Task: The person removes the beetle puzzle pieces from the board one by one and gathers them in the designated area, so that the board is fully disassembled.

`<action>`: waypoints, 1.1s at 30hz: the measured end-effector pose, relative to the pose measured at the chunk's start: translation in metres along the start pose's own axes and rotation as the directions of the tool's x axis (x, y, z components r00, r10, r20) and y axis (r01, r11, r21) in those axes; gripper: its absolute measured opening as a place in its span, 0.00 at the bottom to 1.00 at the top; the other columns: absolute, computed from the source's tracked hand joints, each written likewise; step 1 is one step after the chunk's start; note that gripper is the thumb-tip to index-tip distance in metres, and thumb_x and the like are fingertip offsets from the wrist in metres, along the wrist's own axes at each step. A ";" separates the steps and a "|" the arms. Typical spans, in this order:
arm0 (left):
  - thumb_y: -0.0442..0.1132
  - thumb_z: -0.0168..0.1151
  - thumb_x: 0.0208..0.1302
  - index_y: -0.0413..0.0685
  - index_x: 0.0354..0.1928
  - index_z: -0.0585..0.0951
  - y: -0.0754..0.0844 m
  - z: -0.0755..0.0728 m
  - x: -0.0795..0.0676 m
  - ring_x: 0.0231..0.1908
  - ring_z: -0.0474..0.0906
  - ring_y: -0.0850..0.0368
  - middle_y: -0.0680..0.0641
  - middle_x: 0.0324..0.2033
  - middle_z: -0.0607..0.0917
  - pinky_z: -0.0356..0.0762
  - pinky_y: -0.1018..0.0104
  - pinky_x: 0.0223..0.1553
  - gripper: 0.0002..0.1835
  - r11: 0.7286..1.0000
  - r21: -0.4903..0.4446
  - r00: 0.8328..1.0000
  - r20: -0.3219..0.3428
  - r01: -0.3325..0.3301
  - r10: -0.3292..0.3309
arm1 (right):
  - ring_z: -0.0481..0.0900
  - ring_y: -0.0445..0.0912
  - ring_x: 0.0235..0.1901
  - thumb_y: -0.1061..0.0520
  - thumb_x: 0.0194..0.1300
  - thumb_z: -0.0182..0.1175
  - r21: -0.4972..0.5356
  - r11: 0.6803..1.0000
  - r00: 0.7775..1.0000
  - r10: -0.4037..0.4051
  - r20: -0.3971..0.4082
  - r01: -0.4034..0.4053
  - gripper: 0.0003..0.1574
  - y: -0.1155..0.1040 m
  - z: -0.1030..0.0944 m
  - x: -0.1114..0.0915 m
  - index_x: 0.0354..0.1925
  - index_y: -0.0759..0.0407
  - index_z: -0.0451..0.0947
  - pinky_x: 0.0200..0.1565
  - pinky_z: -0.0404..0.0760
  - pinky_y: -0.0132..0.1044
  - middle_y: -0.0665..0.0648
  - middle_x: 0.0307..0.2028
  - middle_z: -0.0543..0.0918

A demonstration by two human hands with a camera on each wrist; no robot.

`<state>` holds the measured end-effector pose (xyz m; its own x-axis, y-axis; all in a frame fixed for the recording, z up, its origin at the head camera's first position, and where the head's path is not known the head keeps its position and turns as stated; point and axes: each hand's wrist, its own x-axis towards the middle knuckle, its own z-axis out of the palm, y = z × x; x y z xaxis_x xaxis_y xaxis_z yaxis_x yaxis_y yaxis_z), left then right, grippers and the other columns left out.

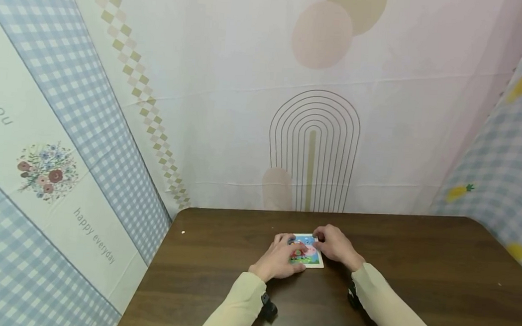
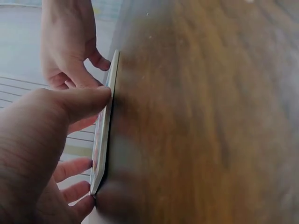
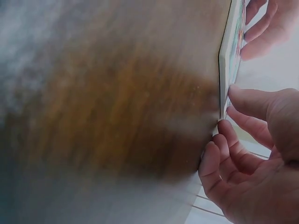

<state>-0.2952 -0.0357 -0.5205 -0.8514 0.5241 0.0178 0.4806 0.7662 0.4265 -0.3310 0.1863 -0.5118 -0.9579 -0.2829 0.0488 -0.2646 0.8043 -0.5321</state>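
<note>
A small flat picture board [image 1: 315,258] with a white rim and a bright cartoon picture lies on the table, near its far edge. My left hand [image 1: 280,256] spreads over the board's left part: the thumb bears on the near rim, one finger crosses the picture, and the other fingertips sit at the far-left side, holding it. At the far-right corner my right hand [image 1: 334,243] grips the board between thumb and forefinger. Its other fingers curl beside the rim, low by the tabletop, in the right wrist view. The hands hide much of the picture.
The dark brown wooden table [image 1: 217,290] reaches a patterned cloth backdrop [image 1: 226,146] behind the board. A tiny white speck [image 1: 183,232] lies near the far-left corner. Checked cloths hang at both sides. A black wrist device [image 1: 268,308] sits at the left cuff.
</note>
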 end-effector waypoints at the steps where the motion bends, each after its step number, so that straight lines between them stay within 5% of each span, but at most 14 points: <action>1: 0.52 0.70 0.75 0.63 0.69 0.84 -0.001 0.001 0.000 0.79 0.61 0.42 0.42 0.80 0.70 0.71 0.39 0.76 0.23 1.000 0.010 1.000 0.005 -0.007 0.007 | 0.77 0.49 0.40 0.62 0.71 0.70 0.002 1.000 1.000 0.000 0.001 0.000 0.13 0.000 0.001 0.001 0.51 0.66 0.88 0.46 0.82 0.49 0.61 0.42 0.84; 17: 0.57 0.68 0.75 0.71 0.74 0.81 0.001 -0.001 0.007 0.75 0.63 0.41 0.41 0.78 0.69 0.72 0.43 0.74 0.27 0.988 0.150 0.999 0.034 -0.033 0.028 | 0.76 0.51 0.40 0.67 0.66 0.71 0.075 0.996 0.998 -0.048 0.041 0.045 0.11 0.005 -0.003 0.011 0.46 0.69 0.84 0.47 0.79 0.46 0.63 0.39 0.82; 33: 0.58 0.68 0.74 0.71 0.73 0.82 0.001 0.001 0.009 0.75 0.64 0.41 0.43 0.76 0.71 0.72 0.45 0.74 0.27 0.986 0.166 1.000 0.023 -0.022 0.019 | 0.73 0.51 0.40 0.69 0.64 0.68 0.095 0.991 0.993 -0.103 0.059 0.097 0.09 0.009 -0.001 0.014 0.42 0.66 0.79 0.46 0.74 0.43 0.62 0.39 0.78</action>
<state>-0.3019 -0.0301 -0.5204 -0.8374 0.5466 0.0053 0.5275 0.8056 0.2697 -0.3468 0.1897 -0.5151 -0.9174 -0.3944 0.0530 -0.3442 0.7197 -0.6029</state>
